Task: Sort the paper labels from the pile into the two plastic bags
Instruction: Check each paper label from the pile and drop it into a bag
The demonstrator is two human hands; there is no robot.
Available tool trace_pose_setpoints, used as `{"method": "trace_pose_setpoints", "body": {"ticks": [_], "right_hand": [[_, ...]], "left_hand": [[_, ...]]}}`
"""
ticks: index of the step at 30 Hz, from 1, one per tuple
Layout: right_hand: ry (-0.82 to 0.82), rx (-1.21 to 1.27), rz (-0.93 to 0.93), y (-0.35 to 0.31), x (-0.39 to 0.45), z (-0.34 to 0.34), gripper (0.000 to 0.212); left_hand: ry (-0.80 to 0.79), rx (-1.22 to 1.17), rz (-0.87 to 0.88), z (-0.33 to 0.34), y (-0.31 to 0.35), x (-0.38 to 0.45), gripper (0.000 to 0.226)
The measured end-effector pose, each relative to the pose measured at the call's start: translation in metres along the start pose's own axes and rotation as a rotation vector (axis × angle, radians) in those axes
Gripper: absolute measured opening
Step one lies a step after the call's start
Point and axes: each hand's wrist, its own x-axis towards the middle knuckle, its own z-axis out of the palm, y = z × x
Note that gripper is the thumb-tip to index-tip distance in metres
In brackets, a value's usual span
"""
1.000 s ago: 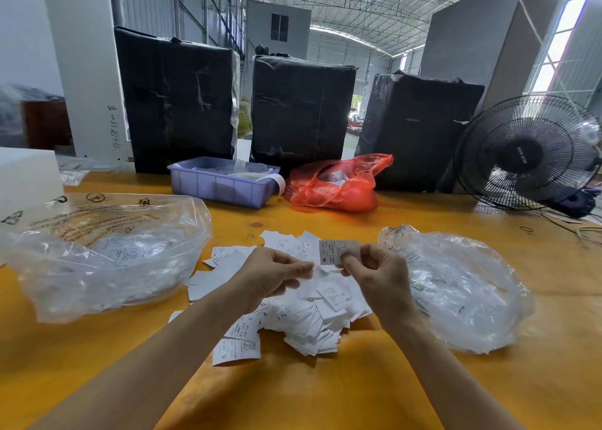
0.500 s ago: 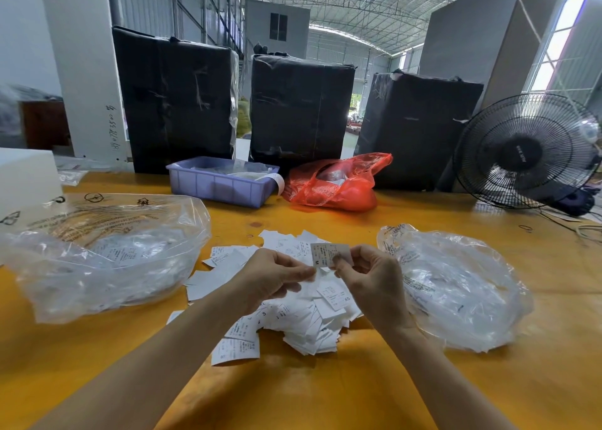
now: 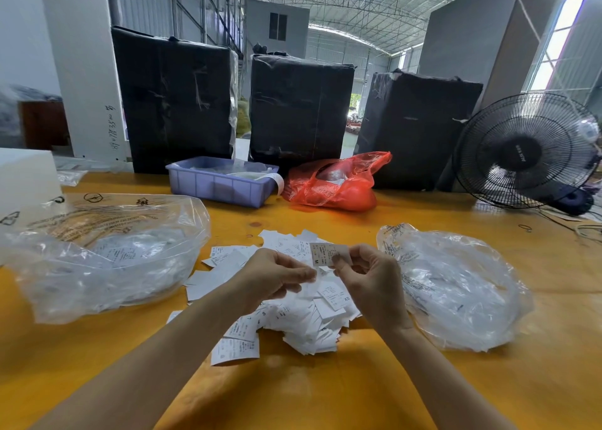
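The right hand (image 3: 371,286) is pinching one label (image 3: 325,253) marked M above the pile (image 3: 293,319), the left hand (image 3: 277,276) curling loosely beside it, apparently empty; next, choosing between the left bag (image 3: 107,253) and right bag (image 3: 456,286).

We see right hand (image 3: 371,283) pinching one label (image 3: 322,254) marked M above the pile (image 3: 293,309), left hand (image 3: 277,275) curled beside it, clear bags left (image 3: 97,253) and right (image 3: 456,286), yellow table (image 3: 325,390).
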Motion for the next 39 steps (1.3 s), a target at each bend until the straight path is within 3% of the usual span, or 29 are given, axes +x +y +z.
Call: {"method": "trace_pose_setpoints", "body": {"ticks": [16, 20, 26, 31, 37, 39], "right_hand": [[-0.099, 0.012, 0.082, 0.003, 0.002, 0.0, 0.002], [-0.194, 0.08, 0.191, 0.004, 0.004, -0.001, 0.005], [-0.482, 0.184, 0.37, 0.005, 0.004, -0.006, 0.005], [-0.548, 0.125, 0.353, 0.004, 0.003, -0.003, 0.012], [-0.614, 0.058, 0.324, 0.001, 0.004, -0.004, 0.017], [-0.672, 0.015, 0.303, -0.002, 0.003, -0.003, 0.031]], "left_hand": [[0.034, -0.004, -0.008, -0.002, -0.003, 0.003, 0.014], [0.067, -0.022, -0.011, -0.002, -0.004, 0.005, 0.014], [0.061, -0.004, -0.004, 0.001, -0.005, 0.004, 0.013], [0.112, -0.008, -0.006, 0.008, -0.004, 0.004, 0.032], [0.124, -0.021, -0.013, 0.013, -0.003, 0.001, 0.039], [0.134, -0.055, -0.002, 0.017, -0.002, -0.001, 0.036]]}}
